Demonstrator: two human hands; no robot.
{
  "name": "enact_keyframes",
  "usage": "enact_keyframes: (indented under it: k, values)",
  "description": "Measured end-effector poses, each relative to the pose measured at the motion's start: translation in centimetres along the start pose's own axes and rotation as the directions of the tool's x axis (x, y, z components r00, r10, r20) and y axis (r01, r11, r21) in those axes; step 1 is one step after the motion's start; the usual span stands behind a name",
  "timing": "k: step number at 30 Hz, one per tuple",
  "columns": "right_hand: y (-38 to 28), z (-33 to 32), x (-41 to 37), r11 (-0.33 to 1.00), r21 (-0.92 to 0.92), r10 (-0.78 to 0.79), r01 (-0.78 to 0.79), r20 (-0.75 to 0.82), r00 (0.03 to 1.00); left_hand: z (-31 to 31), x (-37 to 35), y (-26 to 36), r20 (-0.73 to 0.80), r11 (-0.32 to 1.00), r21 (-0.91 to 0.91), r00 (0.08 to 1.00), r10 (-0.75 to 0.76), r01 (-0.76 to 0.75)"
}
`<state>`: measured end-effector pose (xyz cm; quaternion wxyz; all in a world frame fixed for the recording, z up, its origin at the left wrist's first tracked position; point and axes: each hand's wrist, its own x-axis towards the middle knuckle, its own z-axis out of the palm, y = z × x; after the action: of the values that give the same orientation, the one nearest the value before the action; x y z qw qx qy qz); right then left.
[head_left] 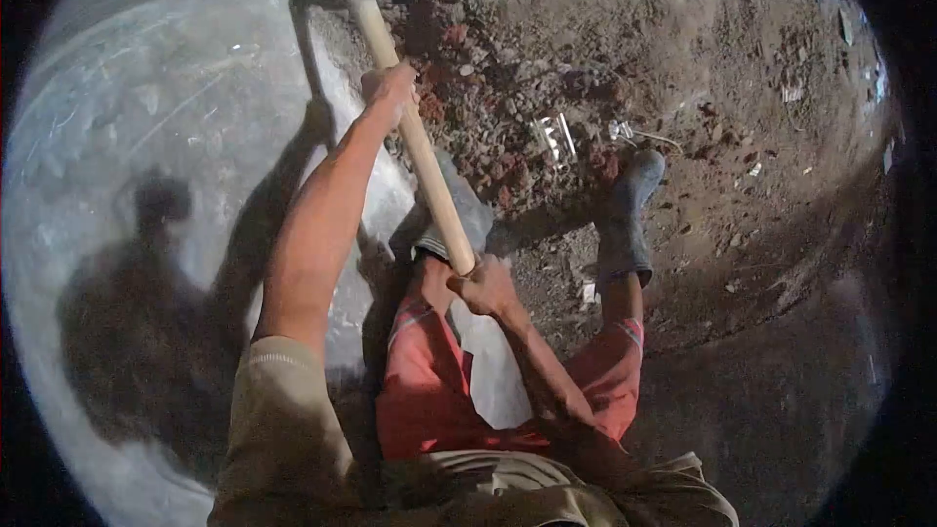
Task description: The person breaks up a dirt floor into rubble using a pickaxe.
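Observation:
A long, pale wooden tool handle [431, 171] slants from the top of the view down to between my legs. My left hand [392, 93] is wrapped round its upper part, with the arm stretched forward. Lower down, my right hand [486, 288] grips it close to the butt end, in front of my knees. The handle's far end reaches the rubble [468, 68] at the top, where I cannot make out the tool's head.
A smooth grey concrete surface [185, 88] lies on the left, with my shadow on it. Loose dirt [722, 29] and stones cover the right. A shiny metal piece [556, 140] lies ahead of my boots, and my right boot [630, 215] stands on the dirt.

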<state>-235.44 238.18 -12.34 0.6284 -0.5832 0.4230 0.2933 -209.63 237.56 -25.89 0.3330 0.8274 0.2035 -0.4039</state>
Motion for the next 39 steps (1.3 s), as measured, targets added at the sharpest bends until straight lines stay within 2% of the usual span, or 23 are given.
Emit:
enact_keyframes:
  k: [2, 3, 8, 9, 10, 11, 12, 13, 14, 16, 17, 19, 20, 22, 23, 26, 30, 31, 32, 34, 35, 37, 39]
  values:
    - [0.0, -1.6, -2.6, 0.990, -0.100, 0.118, -0.100, 0.200, 0.973, -0.7, -3.2, -1.8, 0.043, 0.993, -0.026, 0.993, -0.114, 0.115]
    - [0.6, -0.9, -4.0, 0.951, -0.289, -0.093, 0.114, 0.087, 0.992, -2.1, -5.0, -2.2, 0.152, 0.973, -0.164, 0.979, -0.138, 0.163]
    - [4.4, -0.5, -8.8, 0.930, -0.352, -0.086, 0.105, 0.069, 0.994, 0.5, -7.7, -5.2, -0.059, 0.973, -0.058, 0.972, -0.227, 0.224]
    - [4.4, -2.3, -9.8, 0.932, -0.362, 0.015, 0.027, 0.113, 0.993, -0.3, -8.3, -7.0, 0.217, 0.920, -0.255, 0.945, -0.245, 0.297]
    - [4.5, -4.0, -10.1, 0.924, -0.379, 0.109, -0.047, 0.145, 0.983, -0.3, -8.7, -9.7, 0.221, 0.911, -0.276, 0.943, -0.250, 0.306]
    - [5.9, -4.0, -12.3, 0.903, -0.408, -0.113, 0.131, 0.068, 0.991, 0.1, -9.5, -11.8, 0.229, 0.901, -0.297, 0.940, -0.254, 0.316]
    - [7.2, -3.4, -14.0, 0.877, -0.452, -0.172, 0.162, 0.017, 0.985, 0.2, -11.6, -12.1, 0.173, 0.924, -0.083, 0.919, -0.355, 0.373]
    - [8.5, -2.9, -15.8, 0.847, -0.499, -0.230, 0.183, -0.034, 0.972, 0.8, -11.4, -15.3, 0.151, 0.880, -0.103, 0.882, -0.446, 0.463]
    - [8.7, -3.8, -16.8, 0.858, -0.509, -0.047, 0.067, 0.053, 0.998, 1.5, -11.9, -17.4, 0.161, 0.872, -0.218, 0.897, -0.411, 0.439]
    - [8.7, -8.1, -17.0, 0.891, -0.453, 0.062, 0.038, 0.204, 0.977, 4.2, -11.9, -18.3, 0.182, 0.907, -0.230, 0.931, -0.316, 0.353]
    - [7.7, -10.6, -17.1, 0.904, -0.427, 0.097, 0.010, 0.227, 0.969, 6.2, -14.7, -14.4, 0.168, 0.882, -0.232, 0.911, -0.378, 0.409]
    - [9.2, -13.3, -19.1, 0.907, -0.395, 0.243, -0.143, 0.216, 0.946, 10.1, -19.3, -11.5, 0.215, 0.835, -0.251, 0.869, -0.445, 0.489]
    - [9.4, -15.7, -21.1, 0.960, -0.271, 0.125, -0.068, 0.198, 0.972, 11.8, -20.1, -12.3, 0.270, 0.823, -0.260, 0.856, -0.440, 0.505]
    - [10.0, -19.3, -24.3, 0.953, -0.292, 0.121, -0.075, 0.140, 0.983, 14.2, -23.3, -11.9, 0.269, 0.790, -0.363, 0.867, -0.419, 0.494]
    - [10.5, -20.3, -25.6, 0.889, -0.424, 0.234, -0.173, 0.096, 0.967, 13.9, -26.8, -9.5, 0.413, 0.706, -0.439, 0.823, -0.391, 0.556]
    - [6.5, -22.3, -30.2, 0.787, -0.526, 0.357, -0.323, -0.039, 0.933, 13.4, -32.5, -6.3, 0.550, 0.573, -0.521, 0.762, -0.341, 0.633]
    - [11.4, -18.4, -28.6, 0.801, -0.555, 0.115, -0.224, -0.224, 0.968, 10.9, -32.2, -1.8, 0.466, 0.632, -0.566, 0.838, -0.285, 0.529]
    - [14.7, -17.0, -26.7, 0.798, -0.571, 0.106, -0.191, -0.179, 0.978, 10.1, -30.0, -1.6, 0.395, 0.701, -0.595, 0.902, -0.172, 0.394]
    - [13.3, -15.7, -23.8, 0.895, -0.399, 0.142, -0.198, -0.167, 0.976, 9.0, -27.4, -1.2, 0.358, 0.701, -0.607, 0.916, -0.179, 0.374]
    - [9.7, -12.8, -15.7, 0.818, -0.557, -0.224, 0.140, -0.085, 0.971, 4.8, -23.8, 3.0, 0.278, 0.807, -0.567, 0.961, -0.002, 0.166]
    - [8.3, -10.2, -12.1, 0.868, -0.487, -0.197, 0.099, -0.154, 0.968, 3.2, -20.4, 3.9, 0.187, 0.827, -0.558, 0.981, 0.047, 0.067]
    - [3.2, -6.9, -5.1, 0.894, -0.286, -0.417, 0.344, -0.253, 0.873, -0.6, -15.4, 7.5, 0.032, 0.890, -0.448, 0.994, 0.105, -0.079]
    - [0.3, -3.4, 0.4, 0.934, -0.269, -0.279, 0.236, -0.132, 0.951, -3.1, -8.9, 8.2, 0.020, 0.909, -0.406, 0.994, 0.111, -0.093]
